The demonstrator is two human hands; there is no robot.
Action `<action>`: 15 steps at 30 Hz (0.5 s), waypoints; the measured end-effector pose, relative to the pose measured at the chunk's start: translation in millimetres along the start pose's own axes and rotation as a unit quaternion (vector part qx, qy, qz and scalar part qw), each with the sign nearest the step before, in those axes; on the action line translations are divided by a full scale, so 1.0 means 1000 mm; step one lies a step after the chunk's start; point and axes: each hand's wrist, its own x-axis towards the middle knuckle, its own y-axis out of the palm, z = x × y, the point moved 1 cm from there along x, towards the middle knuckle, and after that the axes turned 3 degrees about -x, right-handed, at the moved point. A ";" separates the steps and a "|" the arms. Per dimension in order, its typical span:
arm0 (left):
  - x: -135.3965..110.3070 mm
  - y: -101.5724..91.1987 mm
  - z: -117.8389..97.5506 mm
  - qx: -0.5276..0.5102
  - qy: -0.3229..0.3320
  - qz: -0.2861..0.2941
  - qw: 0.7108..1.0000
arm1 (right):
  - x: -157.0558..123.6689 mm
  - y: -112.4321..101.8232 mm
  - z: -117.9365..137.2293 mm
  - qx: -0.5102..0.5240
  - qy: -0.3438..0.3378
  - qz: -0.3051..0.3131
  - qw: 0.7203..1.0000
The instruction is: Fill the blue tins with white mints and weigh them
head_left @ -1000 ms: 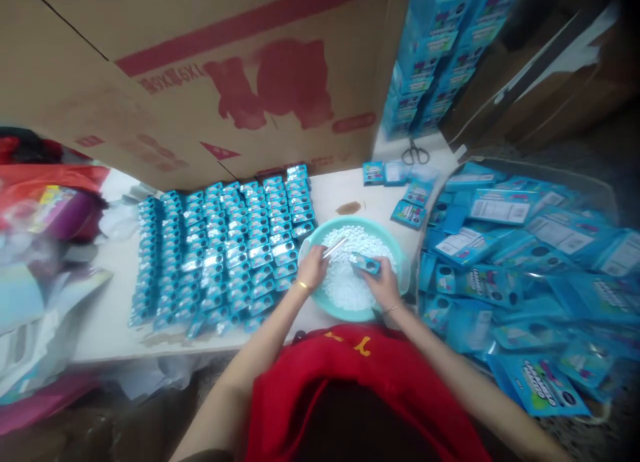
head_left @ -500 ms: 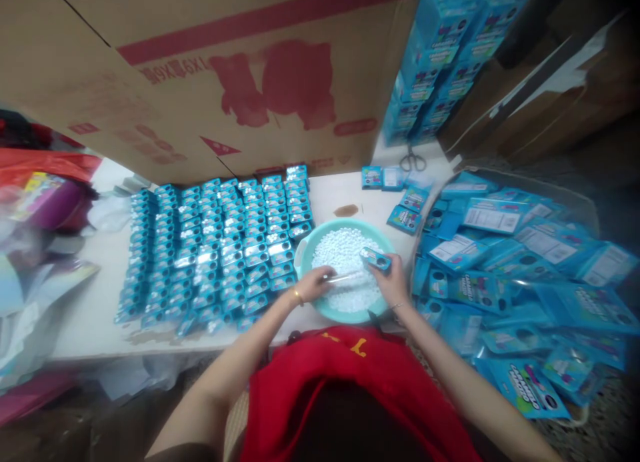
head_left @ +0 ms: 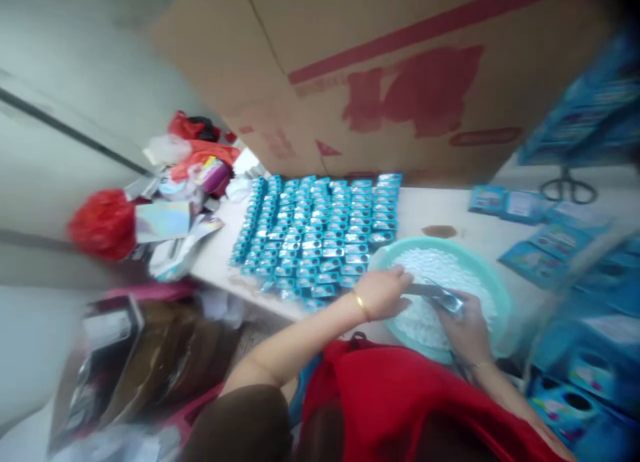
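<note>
My left hand (head_left: 384, 293) is closed on a thin flat strip (head_left: 423, 289), which looks dark grey here. The strip's far end reaches the mouth of a small blue packet (head_left: 451, 303). My right hand (head_left: 467, 330) grips that packet from below and behind, its shiny top tilted toward the strip. Both hands are over a mint-green basin (head_left: 501, 315) filled with small white pellets (head_left: 425, 325). Motion blur hides the fingertips and whatever is inside the packet.
Rows of small blue packets (head_left: 310, 239) stand left of the basin. Behind rises a large cardboard box (head_left: 300, 115). Black-handled scissors (head_left: 570, 187) and flat blue pouches (head_left: 523, 205) lie at the back right. More pouches (head_left: 575, 409) are heaped at right; red bags (head_left: 103, 223) sit far left.
The view has swung left, so the table's contents appear further right. The packet in my right hand has tilted, and the strip in my left hand now meets its top.
</note>
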 end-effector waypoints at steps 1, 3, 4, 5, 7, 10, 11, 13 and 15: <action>-0.007 0.003 0.007 -0.040 -0.006 -0.023 0.999 | -0.002 0.000 0.006 -0.003 -0.008 0.011 1.000; -0.021 0.012 0.019 -0.115 -0.004 -0.070 0.991 | -0.006 0.003 0.024 0.004 -0.042 0.061 0.997; -0.027 0.018 0.024 -0.141 0.000 -0.083 0.987 | -0.008 0.005 0.035 0.012 -0.064 0.092 0.994; -0.034 0.023 0.029 -0.157 0.005 -0.087 0.984 | -0.010 0.009 0.047 0.023 -0.088 0.123 0.988; -0.050 0.031 0.038 -0.175 0.010 -0.077 0.982 | -0.014 0.020 0.070 0.043 -0.139 0.186 0.972; -0.090 0.032 0.063 -0.201 -0.023 -0.086 0.976 | -0.015 0.040 0.097 0.062 -0.193 0.263 0.943; -0.110 0.029 0.075 -0.209 -0.055 -0.107 0.971 | -0.014 0.046 0.102 0.068 -0.201 0.280 0.936; -0.159 0.022 0.106 -0.209 -0.149 -0.171 0.951 | -0.011 0.057 0.109 0.069 -0.198 0.298 0.931; -0.217 0.016 0.143 -0.181 -0.257 -0.241 0.918 | -0.006 0.066 0.110 0.054 -0.181 0.316 0.930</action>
